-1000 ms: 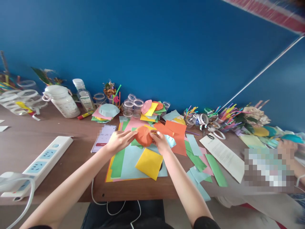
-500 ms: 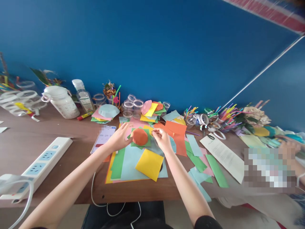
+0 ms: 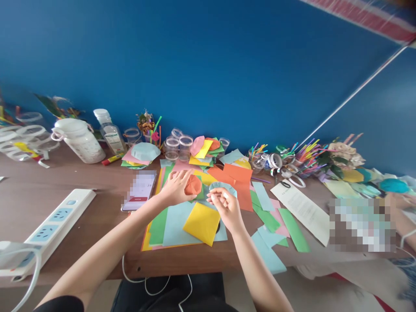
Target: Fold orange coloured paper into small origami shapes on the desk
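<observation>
My left hand (image 3: 177,187) curls its fingers round the left side of an orange round piece of paper (image 3: 193,185) with creased edges. Under that piece shows part of a green paper sheet (image 3: 202,193). Just to the right, my right hand (image 3: 225,206) is closed with thumb and fingertips together; whatever lies between them is too small to tell. A light blue rounded paper (image 3: 227,187) lies behind its fingers. Below both hands, a yellow square of paper (image 3: 202,223) rests on stacked light blue (image 3: 173,225) and green sheets.
A phone (image 3: 139,190) and a power strip (image 3: 56,225) lie to the left. Clear cups (image 3: 185,147), a white jug (image 3: 79,141) and a bottle (image 3: 112,134) line the wall. Paper strips (image 3: 294,229) and a printed sheet (image 3: 303,210) are right. Another person's hand (image 3: 398,203) is far right.
My left hand has moved over onto the orange paper and covers its left part. My right hand has come down and slightly right, off the yellow piece behind it. The view has shifted slightly.
</observation>
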Available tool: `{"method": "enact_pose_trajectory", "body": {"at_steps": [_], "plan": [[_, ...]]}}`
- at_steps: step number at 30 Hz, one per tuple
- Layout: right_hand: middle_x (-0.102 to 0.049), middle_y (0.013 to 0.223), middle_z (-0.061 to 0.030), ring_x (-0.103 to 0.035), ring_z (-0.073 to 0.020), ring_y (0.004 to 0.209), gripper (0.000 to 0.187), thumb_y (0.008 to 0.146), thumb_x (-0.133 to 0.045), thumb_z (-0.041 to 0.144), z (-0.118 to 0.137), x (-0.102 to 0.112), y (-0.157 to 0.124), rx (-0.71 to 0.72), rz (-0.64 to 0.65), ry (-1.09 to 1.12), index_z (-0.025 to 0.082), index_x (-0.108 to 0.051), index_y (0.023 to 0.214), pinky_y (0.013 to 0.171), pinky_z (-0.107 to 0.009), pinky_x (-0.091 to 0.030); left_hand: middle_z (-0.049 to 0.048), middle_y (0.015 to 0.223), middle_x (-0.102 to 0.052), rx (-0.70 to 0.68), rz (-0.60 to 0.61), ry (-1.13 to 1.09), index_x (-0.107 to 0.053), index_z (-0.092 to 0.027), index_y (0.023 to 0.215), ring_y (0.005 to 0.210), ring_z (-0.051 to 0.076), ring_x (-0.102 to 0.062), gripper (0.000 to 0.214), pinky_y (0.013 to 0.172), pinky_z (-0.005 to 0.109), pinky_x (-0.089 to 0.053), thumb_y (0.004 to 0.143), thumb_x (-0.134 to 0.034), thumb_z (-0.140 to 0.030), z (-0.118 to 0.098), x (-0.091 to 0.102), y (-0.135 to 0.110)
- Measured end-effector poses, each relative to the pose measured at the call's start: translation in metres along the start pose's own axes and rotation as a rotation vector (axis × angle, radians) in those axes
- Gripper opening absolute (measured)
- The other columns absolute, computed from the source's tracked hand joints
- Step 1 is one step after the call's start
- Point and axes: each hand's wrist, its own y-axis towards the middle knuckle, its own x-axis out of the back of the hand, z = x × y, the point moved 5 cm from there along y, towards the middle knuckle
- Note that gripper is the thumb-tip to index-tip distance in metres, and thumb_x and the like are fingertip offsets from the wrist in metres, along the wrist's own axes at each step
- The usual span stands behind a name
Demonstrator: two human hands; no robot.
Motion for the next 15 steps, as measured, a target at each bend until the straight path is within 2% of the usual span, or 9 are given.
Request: {"method": "enact_pose_trajectory", "body": {"at_steps": [6, 12, 15], "plan": [[-0.067, 0.092, -0.0066, -0.067, -0.0189, 0.087, 0.021, 0.086, -0.056, 0.037, -0.003, 0.007, -0.016, 0.036, -0.006, -0.134, 0.021, -0.060, 0.099, 0.076, -0.030, -0.055, 0.0174, 0.133, -0.044, -0.002, 0.026, 0.000, -0.027, -0.014, 0.140, 0.122, 0.036, -0.040, 0.086, 0.102, 0.051, -0.023, 0.073, -0.059, -0.057, -0.001, -0.003, 0.003], [-0.069, 0.089, -0.0011, -0.066, -0.0149, 0.081, 0.014, 0.087, -0.053, 0.025, -0.005, 0.013, -0.035, 0.186, 0.088, -0.463, 0.023, -0.059, 0.100, 0.074, -0.026, -0.052, 0.0153, 0.131, -0.046, -0.004, 0.009, -0.007, -0.030, -0.016, 0.139, 0.120, 0.033, -0.043, 0.082, 0.102, 0.049, -0.025, 0.074, -0.059, -0.057, -0.001, 0.002, 0.004], [-0.068, 0.091, -0.0010, -0.066, -0.0154, 0.083, 0.017, 0.087, -0.049, 0.017, -0.013, 0.017, -0.042, 0.249, 0.144, -0.643, 0.024, -0.059, 0.099, 0.074, -0.026, -0.051, 0.0168, 0.133, -0.044, -0.007, 0.033, 0.004, -0.030, -0.014, 0.139, 0.120, 0.034, -0.043, 0.084, 0.102, 0.050, -0.024, 0.074, -0.060, -0.058, -0.001, 0.000, 0.004]]}}
